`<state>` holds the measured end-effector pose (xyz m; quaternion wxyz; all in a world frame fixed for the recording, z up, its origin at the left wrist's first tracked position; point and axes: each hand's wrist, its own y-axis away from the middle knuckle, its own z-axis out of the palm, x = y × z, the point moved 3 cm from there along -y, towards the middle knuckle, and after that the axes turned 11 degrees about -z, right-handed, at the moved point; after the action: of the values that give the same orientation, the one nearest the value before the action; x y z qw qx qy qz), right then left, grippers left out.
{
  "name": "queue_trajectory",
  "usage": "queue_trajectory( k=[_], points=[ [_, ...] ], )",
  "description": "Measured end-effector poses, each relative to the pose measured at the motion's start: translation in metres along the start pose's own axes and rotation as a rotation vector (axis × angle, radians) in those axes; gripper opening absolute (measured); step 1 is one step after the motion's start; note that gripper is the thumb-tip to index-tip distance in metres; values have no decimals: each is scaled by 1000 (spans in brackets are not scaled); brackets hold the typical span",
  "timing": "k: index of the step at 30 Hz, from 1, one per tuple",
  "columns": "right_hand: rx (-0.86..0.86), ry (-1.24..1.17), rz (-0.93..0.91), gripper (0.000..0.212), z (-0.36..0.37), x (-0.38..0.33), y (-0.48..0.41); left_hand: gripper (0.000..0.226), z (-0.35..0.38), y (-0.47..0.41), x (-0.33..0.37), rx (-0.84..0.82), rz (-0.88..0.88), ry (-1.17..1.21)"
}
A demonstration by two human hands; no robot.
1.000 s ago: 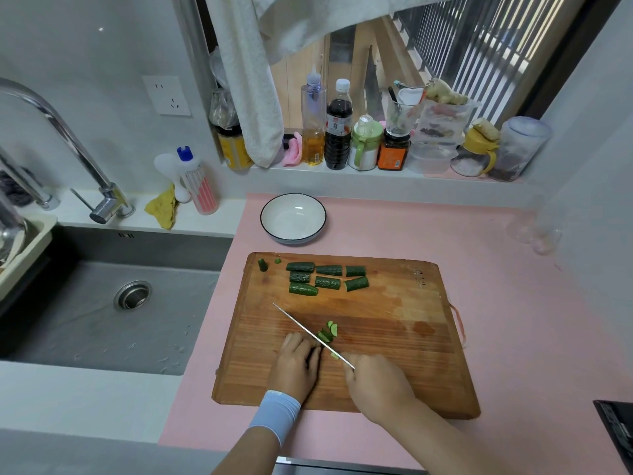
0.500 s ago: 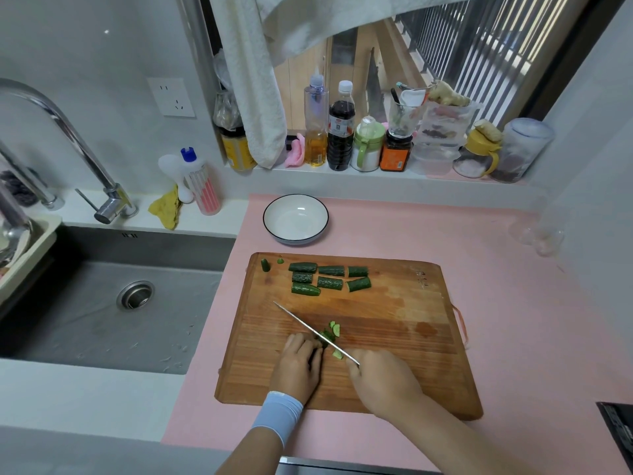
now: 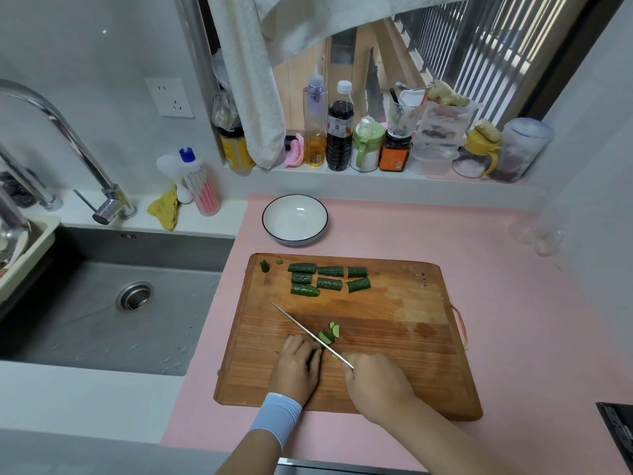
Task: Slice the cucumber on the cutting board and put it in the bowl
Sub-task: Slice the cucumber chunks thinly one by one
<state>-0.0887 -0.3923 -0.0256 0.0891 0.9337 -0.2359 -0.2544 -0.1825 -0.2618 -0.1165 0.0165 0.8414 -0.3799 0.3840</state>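
— Fingers first: what are they doing?
— Those of the right hand [image 3: 376, 382] are wrapping the handle of the knife [image 3: 310, 334], which is hidden inside the fist; those of the left hand [image 3: 296, 366] are curling down onto the cucumber piece being cut, mostly hidden beneath them.
— And going from the biggest thing down?
— A pink surface [image 3: 496, 269] is carrying the wooden cutting board [image 3: 394, 337], with a sink [image 3: 102, 303] lying to its left. A white bowl [image 3: 294, 219] is sitting just beyond the board's far edge, with nothing showing inside it.
— Where is the cucumber sitting?
— Seven cucumber chunks [image 3: 329, 279] are lying in rows along the far part of the board, with two small bits left of them. Near the hands, a few thin slices [image 3: 330, 334] are leaning just right of the blade, which is angling from the right fist toward the far left.
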Motion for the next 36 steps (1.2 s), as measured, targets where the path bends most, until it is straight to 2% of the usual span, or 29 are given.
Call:
queue_trajectory(
  k=[5, 8, 11, 15, 22, 30, 36],
  points=[
    [-10, -13, 23, 23, 4, 1, -7, 14, 0, 1, 1, 2, -4, -2],
    [-14, -27, 30, 23, 4, 4, -7, 2, 0, 2, 1, 10, 3, -5],
    [-7, -17, 20, 22, 1, 3, -6, 2, 1, 2, 0, 8, 1, 1],
    [42, 6, -16, 26, -1, 2, 3, 16, -1, 0, 0, 8, -16, 6],
    [62, -8, -22, 26, 1, 3, 11, 15, 0, 1, -2, 14, -8, 7],
    [-5, -37, 19, 21, 4, 1, -5, 13, 2, 0, -5, 7, -33, 12],
    [-18, -29, 56, 25, 3, 1, -11, 9, 3, 1, -5, -6, -62, 1]
  ],
)
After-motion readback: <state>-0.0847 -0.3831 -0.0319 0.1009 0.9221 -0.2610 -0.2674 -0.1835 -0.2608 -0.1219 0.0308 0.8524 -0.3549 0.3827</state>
